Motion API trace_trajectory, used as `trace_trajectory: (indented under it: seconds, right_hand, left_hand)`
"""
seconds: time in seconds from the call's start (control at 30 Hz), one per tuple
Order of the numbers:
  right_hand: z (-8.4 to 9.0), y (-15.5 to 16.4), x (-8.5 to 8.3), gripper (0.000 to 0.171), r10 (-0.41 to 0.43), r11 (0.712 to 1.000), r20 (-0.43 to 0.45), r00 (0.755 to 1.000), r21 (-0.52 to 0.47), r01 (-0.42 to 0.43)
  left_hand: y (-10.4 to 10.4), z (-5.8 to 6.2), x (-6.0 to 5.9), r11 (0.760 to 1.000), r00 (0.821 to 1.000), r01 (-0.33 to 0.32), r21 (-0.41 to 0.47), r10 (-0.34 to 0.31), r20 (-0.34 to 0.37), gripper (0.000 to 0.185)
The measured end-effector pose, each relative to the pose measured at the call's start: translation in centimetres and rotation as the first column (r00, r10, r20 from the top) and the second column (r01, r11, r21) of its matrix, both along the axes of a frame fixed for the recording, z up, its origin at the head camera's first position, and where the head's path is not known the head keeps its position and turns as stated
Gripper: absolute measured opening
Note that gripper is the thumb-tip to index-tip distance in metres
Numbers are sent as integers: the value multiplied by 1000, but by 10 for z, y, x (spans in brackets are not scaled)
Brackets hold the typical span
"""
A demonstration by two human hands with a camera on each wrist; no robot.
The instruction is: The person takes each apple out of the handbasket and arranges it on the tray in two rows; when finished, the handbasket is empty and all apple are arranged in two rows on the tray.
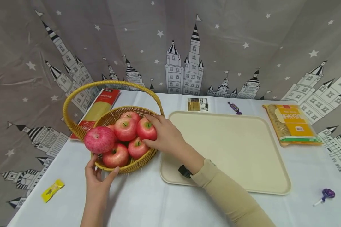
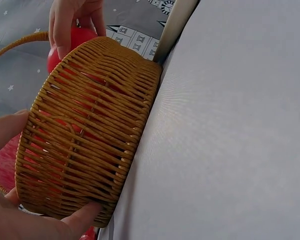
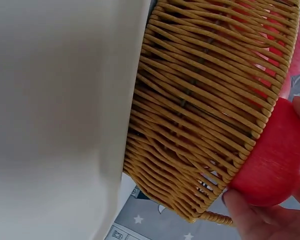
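At the lower left of the head view a small yellow wrapped sweet lies on the white-clothed worktop. Just right of it the left hand rests against the near wall of the round woven yellow wicker basket, thumb and fingers spread along the weave, not curled round it. The basket sits left of centre, its arched handle rising above a heap of red apples, and a large pink-red apple perches on its left rim. Behind it a red and yellow flat packet lies partly hidden. The right hand reaches into the basket from the right, its fingers curled around a red apple at the right edge of the heap. Right of the basket, touching it, lies a cream rectangular plastic tray. Beyond the tray's far edge are a small printed card and a purple wrapped sweet. At the right an orange-yellow food packet lies flat, and a purple lollipop sits at the lower right.
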State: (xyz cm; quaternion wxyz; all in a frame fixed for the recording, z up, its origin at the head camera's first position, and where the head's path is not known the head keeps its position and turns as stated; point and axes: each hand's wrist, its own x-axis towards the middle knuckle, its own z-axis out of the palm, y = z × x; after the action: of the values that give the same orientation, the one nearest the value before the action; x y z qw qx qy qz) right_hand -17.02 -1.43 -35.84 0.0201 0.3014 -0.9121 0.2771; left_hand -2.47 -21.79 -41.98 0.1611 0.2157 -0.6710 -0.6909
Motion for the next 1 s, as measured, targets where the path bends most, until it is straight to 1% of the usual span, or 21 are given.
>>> trace_trajectory:
  seconds: [0.1, 0.17, 0.3, 0.43, 0.5, 0.57, 0.67, 0.77, 0.83, 0.9, 1.0]
  right_hand:
    - [4, 7, 2, 80, 9, 999, 4, 1000, -43, -9]
    - [9, 16, 5, 81, 18, 997, -5, 1000, -75, -18]
    - [23, 47, 11, 84, 16, 991, -40, 999, -132, -22]
    - [32, 97, 8, 86, -50, 988, -52, 997, -146, 42]
    - [33, 128, 3, 87, -110, 986, -45, 993, -132, 103]
    - [31, 162, -6, 85, -177, 978, -22, 984, -116, 173]
    - [23, 216, -22, 82, -284, 957, 27, 959, -62, 285]
    - [11, 268, -39, 83, -377, 926, 91, 922, 4, 378]
    - [2, 296, -47, 89, -435, 900, 158, 887, 53, 432]
    - [-7, 317, -52, 95, -477, 879, 229, 849, 93, 469]
    - [-19, 337, -55, 102, -517, 855, 305, 800, 142, 498]
  left_hand:
    - [0, -2, -2, 1000, 1000, -8, 8, 8, -5, 83]
    - [0, -3, -3, 1000, 1000, -6, 13, 6, 2, 84]
    - [1, -4, -5, 1000, 1000, -5, 21, 5, 15, 84]
    - [2, -4, -5, 1000, 1000, -11, 19, 11, 17, 84]
    - [3, -4, -4, 1000, 1000, -15, 18, 15, 17, 84]
    - [3, -4, -3, 1000, 1000, -18, 13, 18, 24, 84]
    - [3, -3, -2, 1000, 999, -24, 17, 23, 22, 83]
    - [2, -3, -2, 999, 999, -25, 21, 24, 31, 82]
    - [3, -3, -2, 1000, 999, -25, 20, 24, 42, 83]
    - [3, -2, -3, 999, 999, -23, 23, 22, 46, 82]
    - [3, -2, -4, 1000, 999, -15, 24, 14, 50, 83]
